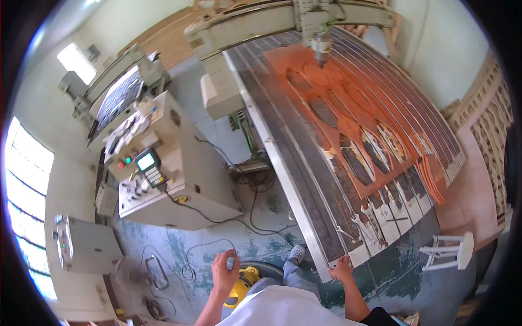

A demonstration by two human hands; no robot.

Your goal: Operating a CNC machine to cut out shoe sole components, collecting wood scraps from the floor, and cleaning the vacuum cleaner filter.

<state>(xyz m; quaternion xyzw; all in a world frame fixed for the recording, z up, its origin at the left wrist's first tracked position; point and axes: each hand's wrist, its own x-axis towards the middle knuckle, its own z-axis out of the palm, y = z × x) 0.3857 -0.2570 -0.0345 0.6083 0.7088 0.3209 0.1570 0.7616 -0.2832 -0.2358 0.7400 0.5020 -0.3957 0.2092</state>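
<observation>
Right now I'm standing by: right hand rests flat on the machine bed's corner, left hand hangs open and empty, cutter head far beyond my fingers.

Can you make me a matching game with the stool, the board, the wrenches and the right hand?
Things:
1. stool
2. board
3. wrenches
4. right hand

Descriptions:
A. orange, with shapes cut out
B. white, standing on the floor
C. resting on the table corner
D. grey metal, lying at the table's near end

Pairs: 1-B, 2-A, 3-D, 4-C
</observation>
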